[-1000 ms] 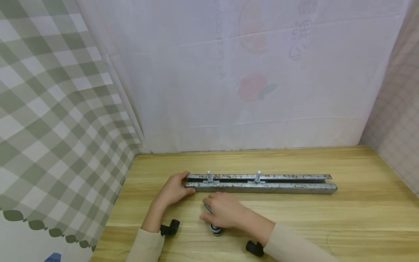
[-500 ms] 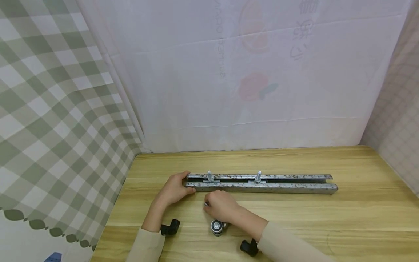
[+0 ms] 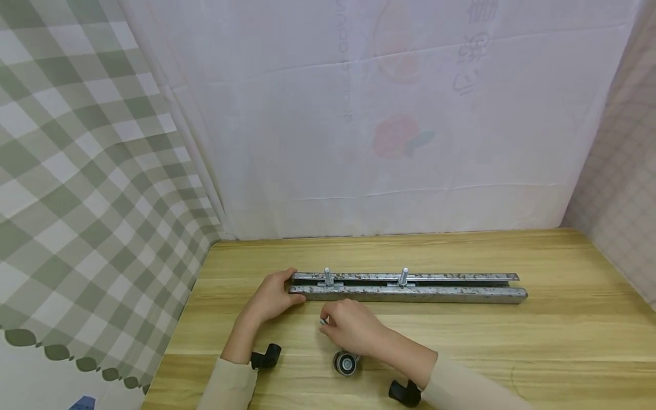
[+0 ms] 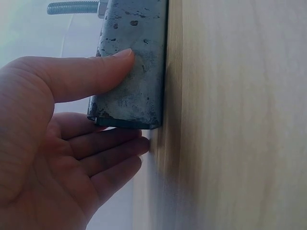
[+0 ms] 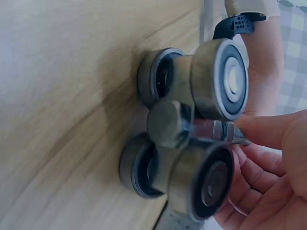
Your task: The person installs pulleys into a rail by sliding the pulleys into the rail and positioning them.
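Observation:
My left hand (image 3: 274, 296) grips the left end of a worn metal channel rail (image 3: 461, 293), thumb on its near side. In the left wrist view the thumb (image 4: 103, 76) presses the rail's flat side, and the other fingers pass behind its end. Two upright threaded bolts (image 3: 328, 277) stand in the rail's slot. In front of the rail, my right hand (image 3: 356, 327) holds a roller trolley (image 3: 345, 363). The right wrist view shows the trolley's several bearing wheels (image 5: 208, 182), a hex bolt head (image 5: 165, 123) between them, and my fingers pinching the threaded end (image 5: 239, 135).
The wood-grain tabletop (image 3: 512, 353) runs under both hands. A white printed cloth (image 3: 307, 142) hangs behind it, and a green checked cloth (image 3: 102, 171) on the left. Black wrist camera mounts (image 3: 266, 357) sit at both wrists.
My right hand has shifted slightly and turned the trolley, so its wheels face the head camera differently and sit a little further right. The left hand and the rail have stayed put.

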A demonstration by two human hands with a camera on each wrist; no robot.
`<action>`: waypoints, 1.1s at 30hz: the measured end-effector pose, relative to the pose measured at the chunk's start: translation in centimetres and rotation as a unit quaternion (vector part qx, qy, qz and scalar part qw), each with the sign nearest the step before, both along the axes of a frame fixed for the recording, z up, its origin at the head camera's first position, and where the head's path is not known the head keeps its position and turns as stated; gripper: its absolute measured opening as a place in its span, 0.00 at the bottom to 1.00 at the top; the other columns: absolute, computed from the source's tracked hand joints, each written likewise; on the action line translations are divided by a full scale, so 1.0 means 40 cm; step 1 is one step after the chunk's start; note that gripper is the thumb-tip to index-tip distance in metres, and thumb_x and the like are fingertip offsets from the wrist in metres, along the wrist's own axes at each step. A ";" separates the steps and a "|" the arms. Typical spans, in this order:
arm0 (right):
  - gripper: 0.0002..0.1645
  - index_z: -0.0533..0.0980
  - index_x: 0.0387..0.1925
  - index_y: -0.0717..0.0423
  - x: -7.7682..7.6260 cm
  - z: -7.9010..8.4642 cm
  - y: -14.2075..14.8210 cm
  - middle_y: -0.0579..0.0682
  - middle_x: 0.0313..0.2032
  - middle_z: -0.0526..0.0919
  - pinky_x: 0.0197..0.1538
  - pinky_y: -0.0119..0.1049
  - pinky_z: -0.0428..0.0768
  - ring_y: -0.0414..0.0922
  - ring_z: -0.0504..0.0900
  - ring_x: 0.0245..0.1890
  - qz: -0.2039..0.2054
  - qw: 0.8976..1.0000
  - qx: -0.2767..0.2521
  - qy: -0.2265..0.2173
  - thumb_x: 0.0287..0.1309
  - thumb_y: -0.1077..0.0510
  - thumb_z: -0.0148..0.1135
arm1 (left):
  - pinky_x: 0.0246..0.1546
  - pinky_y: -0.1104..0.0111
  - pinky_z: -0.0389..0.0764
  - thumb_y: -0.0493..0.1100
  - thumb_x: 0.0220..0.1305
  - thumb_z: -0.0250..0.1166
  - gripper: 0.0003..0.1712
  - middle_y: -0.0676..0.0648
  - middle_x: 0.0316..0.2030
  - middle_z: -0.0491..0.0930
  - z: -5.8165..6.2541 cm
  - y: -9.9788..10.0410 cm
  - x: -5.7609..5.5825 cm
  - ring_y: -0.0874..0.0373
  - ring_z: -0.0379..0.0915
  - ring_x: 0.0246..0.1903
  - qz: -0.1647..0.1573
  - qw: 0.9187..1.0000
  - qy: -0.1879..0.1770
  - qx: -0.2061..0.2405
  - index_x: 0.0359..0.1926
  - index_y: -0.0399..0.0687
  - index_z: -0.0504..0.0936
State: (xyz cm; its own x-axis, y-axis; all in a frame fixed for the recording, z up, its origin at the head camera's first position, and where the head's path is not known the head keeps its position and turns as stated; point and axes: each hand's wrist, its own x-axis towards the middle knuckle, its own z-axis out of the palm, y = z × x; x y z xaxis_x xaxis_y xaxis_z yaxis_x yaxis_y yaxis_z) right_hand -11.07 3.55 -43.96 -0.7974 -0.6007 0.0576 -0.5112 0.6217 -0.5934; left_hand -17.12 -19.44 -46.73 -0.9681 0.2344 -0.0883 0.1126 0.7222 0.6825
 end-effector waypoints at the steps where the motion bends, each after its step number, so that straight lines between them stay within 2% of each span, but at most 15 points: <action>1: 0.08 0.86 0.42 0.61 0.003 0.003 0.004 0.40 0.25 0.81 0.28 0.29 0.77 0.31 0.75 0.23 0.002 1.000 -0.005 -0.003 0.64 0.60 0.73 | 0.70 0.47 0.71 0.43 0.60 0.79 0.44 0.34 0.68 0.75 0.000 0.000 0.000 0.39 0.69 0.69 0.003 1.000 -0.004 0.000 0.73 0.32 0.71; 7: 0.06 0.84 0.40 0.58 0.018 0.020 0.026 0.38 0.25 0.79 0.28 0.28 0.76 0.30 0.73 0.23 0.014 0.999 -0.030 -0.010 0.64 0.60 0.74 | 0.69 0.46 0.71 0.43 0.60 0.79 0.44 0.33 0.67 0.75 -0.002 -0.002 0.001 0.38 0.69 0.69 -0.001 1.000 -0.002 -0.007 0.73 0.32 0.72; 16: 0.06 0.83 0.38 0.53 0.034 0.035 0.059 0.36 0.27 0.79 0.29 0.28 0.77 0.29 0.74 0.25 0.020 0.999 -0.039 -0.011 0.64 0.58 0.74 | 0.69 0.46 0.71 0.43 0.60 0.79 0.44 0.33 0.67 0.76 -0.001 -0.002 0.001 0.38 0.70 0.69 0.000 1.000 -0.001 -0.006 0.72 0.31 0.72; 23: 0.05 0.83 0.37 0.52 0.050 0.046 0.084 0.35 0.28 0.82 0.34 0.28 0.81 0.28 0.78 0.29 0.019 0.996 -0.071 -0.054 0.64 0.59 0.74 | 0.70 0.47 0.71 0.43 0.60 0.79 0.45 0.34 0.68 0.75 0.003 0.001 0.002 0.39 0.69 0.69 0.007 1.000 -0.009 0.001 0.73 0.32 0.71; 33: 0.09 0.81 0.33 0.49 0.070 0.050 0.109 0.31 0.27 0.80 0.34 0.26 0.80 0.27 0.77 0.28 0.030 0.995 -0.090 -0.044 0.61 0.61 0.76 | 0.70 0.46 0.71 0.44 0.61 0.79 0.45 0.34 0.69 0.74 0.002 0.000 0.002 0.37 0.67 0.70 0.003 1.000 -0.009 -0.001 0.74 0.33 0.70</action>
State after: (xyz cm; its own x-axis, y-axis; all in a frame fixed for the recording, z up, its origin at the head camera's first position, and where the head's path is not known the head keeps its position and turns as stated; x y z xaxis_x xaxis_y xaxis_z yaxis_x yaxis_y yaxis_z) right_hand -8.26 7.92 -41.98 -0.7671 -0.6336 0.1004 -0.4856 0.4713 -0.7362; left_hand -17.03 -19.46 -46.64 -0.9676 0.2294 -0.1054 0.0971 0.7235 0.6835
